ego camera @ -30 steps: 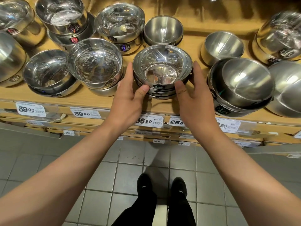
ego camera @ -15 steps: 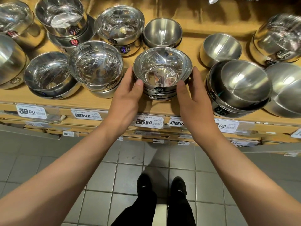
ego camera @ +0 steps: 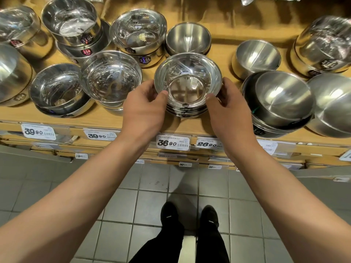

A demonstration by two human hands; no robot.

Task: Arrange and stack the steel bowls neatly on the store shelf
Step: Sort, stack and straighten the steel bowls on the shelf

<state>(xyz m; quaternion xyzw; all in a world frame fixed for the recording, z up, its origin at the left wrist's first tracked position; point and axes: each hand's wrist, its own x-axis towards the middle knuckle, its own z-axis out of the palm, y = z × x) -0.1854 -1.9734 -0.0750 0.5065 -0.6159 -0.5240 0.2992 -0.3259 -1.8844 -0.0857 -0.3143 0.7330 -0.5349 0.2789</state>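
A stack of polished steel bowls (ego camera: 187, 86) sits near the front edge of a light wooden shelf (ego camera: 224, 59), mirror-bright, round, with flared rims and a flat circular base showing inside the top bowl. About 4 rims show at its near side; the exact count is hard to tell. The left hand (ego camera: 142, 109) holds the stack's left side, thumb on the top bowl's near rim and fingers curled around the far side. The right hand (ego camera: 227, 111) mirrors it on the right, thumb tip touching the near rim, fingers wrapped around the wall.

Just behind the stack stands a brushed, matte steel bowl (ego camera: 188, 37), deeper and straighter-sided. To the left, 2 glossy stacks wrapped in clear film (ego camera: 111, 78) (ego camera: 57, 90) stand side by side, with 2 more labelled stacks (ego camera: 138, 34) (ego camera: 74, 21) behind them, stickers reading 316L and 304. To the right, a single matte bowl (ego camera: 256, 56) stands upright, and a tilted stack of large matte bowls (ego camera: 279, 97) leans toward the front.

White price tags (ego camera: 172, 142) line the shelf edge: 39.90 twice, 36.90, 26.90. Below, grey floor tiles (ego camera: 152, 205) and 2 black shoes (ego camera: 169, 213).

Compared with 0.5 s ago, both thumbs sit higher, now on the top bowl's rim instead of against the lower bowls, and the fingers curl more tightly.
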